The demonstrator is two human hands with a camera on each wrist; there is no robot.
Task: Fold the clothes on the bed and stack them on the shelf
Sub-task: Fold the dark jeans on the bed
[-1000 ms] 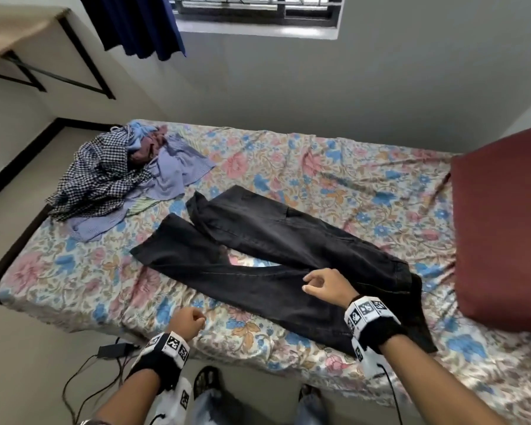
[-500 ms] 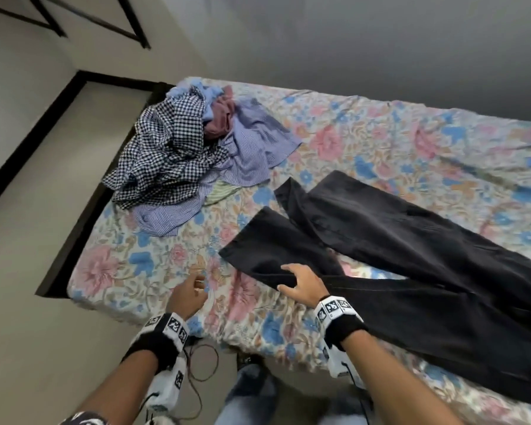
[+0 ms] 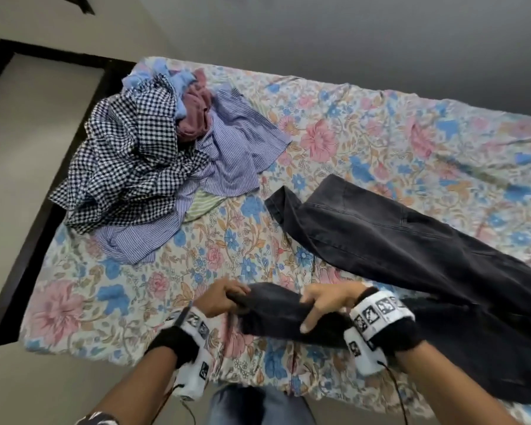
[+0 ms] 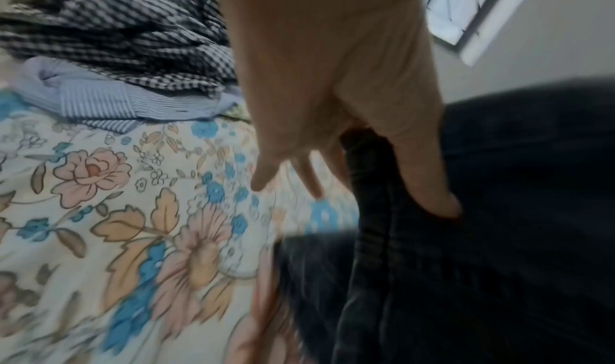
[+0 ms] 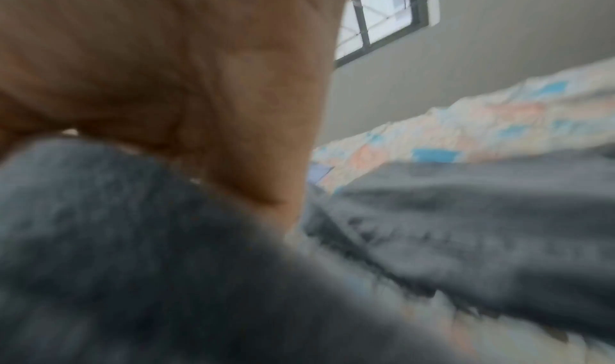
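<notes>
Dark grey jeans [image 3: 396, 240] lie spread on the floral bed [image 3: 365, 124]. Their near leg is lifted off the sheet by its hem end. My left hand [image 3: 227, 297] pinches the hem's left corner, thumb on top, seen close in the left wrist view as the hem seam [image 4: 369, 198] under my thumb. My right hand [image 3: 322, 305] grips the same leg end further right, fingers over the cloth [image 5: 133, 238]. The far leg stays flat on the bed. A heap of unfolded clothes sits at the bed's far left, with a checked shirt [image 3: 129, 154] on top.
In the heap, a striped blue shirt [image 3: 239, 142] and a maroon garment [image 3: 196, 111] lie beside the checked shirt. The bed's dark frame edge [image 3: 43, 210] runs along the left, with bare floor beyond. A window [image 5: 379, 19] shows in the wrist views.
The head view has swung left and down. Both hands moved to the near leg's hem, took hold of it and lifted it off the sheet; before, the left hand held nothing.
</notes>
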